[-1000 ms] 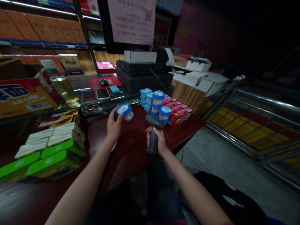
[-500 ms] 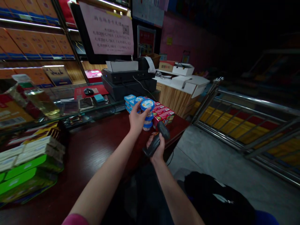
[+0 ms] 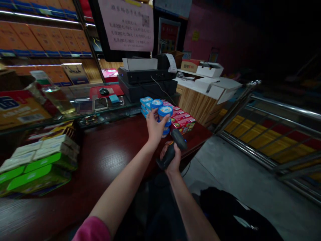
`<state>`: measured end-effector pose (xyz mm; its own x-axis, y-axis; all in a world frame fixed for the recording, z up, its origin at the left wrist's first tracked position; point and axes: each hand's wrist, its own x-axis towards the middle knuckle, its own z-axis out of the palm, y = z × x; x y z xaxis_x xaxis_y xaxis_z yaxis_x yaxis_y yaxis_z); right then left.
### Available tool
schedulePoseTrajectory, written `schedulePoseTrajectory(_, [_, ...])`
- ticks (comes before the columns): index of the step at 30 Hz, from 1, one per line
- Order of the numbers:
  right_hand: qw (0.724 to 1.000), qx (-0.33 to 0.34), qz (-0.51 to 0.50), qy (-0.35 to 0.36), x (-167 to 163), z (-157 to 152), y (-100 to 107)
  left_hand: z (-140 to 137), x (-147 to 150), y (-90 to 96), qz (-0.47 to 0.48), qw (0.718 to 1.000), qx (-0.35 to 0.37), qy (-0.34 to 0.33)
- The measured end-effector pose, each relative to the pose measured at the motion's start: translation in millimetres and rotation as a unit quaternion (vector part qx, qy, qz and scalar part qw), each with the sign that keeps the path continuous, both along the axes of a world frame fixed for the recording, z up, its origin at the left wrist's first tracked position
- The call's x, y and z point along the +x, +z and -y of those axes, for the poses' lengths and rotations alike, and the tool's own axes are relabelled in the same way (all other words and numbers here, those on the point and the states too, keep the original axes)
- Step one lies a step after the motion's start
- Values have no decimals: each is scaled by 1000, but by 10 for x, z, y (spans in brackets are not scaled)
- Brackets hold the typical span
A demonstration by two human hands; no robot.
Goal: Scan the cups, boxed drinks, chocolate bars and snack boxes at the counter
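Note:
My left hand [image 3: 154, 130] is closed around a small round tub with a blue lid [image 3: 165, 110], at the top of a stack of similar tubs. Wrapped round the handle of a black handheld barcode scanner [image 3: 178, 139] is my right hand [image 3: 176, 162], just in front of the stack. A small blue light shows at the scanner's head. Behind my left fingers stand another blue-lidded tub [image 3: 156, 103] and a pile of light blue packs [image 3: 146, 100]. Red boxes [image 3: 182, 117] lie in a row right of the tubs. My fingers partly hide the lower tubs.
On the dark red desk [image 3: 107, 150], green and white packs [image 3: 45, 164] lie at left. A black register unit [image 3: 147, 87] and a monitor with a pink sign [image 3: 126, 25] stand behind. A metal railing [image 3: 281, 107] runs along the right, beside a dark bag-like shape [image 3: 225, 207].
The view has turned slightly left, so the desk and shelves sit farther right. Both hands keep their holds; the scanner is a little nearer the tub stack. A blue light now shows on it.

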<state>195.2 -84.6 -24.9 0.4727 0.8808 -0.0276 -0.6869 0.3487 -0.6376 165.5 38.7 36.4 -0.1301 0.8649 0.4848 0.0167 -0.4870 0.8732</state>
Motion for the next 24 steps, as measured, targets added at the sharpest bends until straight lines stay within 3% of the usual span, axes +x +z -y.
schedulePoseTrajectory(3, [996,-14,36,79,24,48,22,99,-338,-96,-14,999,35,-8])
schedulePoseTrajectory(6, [978,-20,84,190,-39,22,49,322,-992,-153,-112,985,125,49])
schedulePoseTrajectory(9, [947,-24,109,303,-309,-58,96,690,-1835,-157,-255,936,197,145])
schedulePoseTrajectory(12, [911,-13,111,396,-786,-104,160,1130,-2689,-171,-334,882,230,241])
schedulePoseTrajectory(15, [885,0,99,456,-1325,-93,206,1514,-3442,-233,-358,838,183,368])
schedulePoseTrajectory(17, [874,-3,93,478,-1626,-66,216,1693,-3840,-293,-362,828,135,407])
schedulePoseTrajectory(20, [860,-18,96,500,-1900,-21,204,1827,-4220,-404,-386,834,68,388])
schedulePoseTrajectory(24, [843,-31,152,515,-1969,22,162,1830,-4328,-535,-436,844,-4,313])
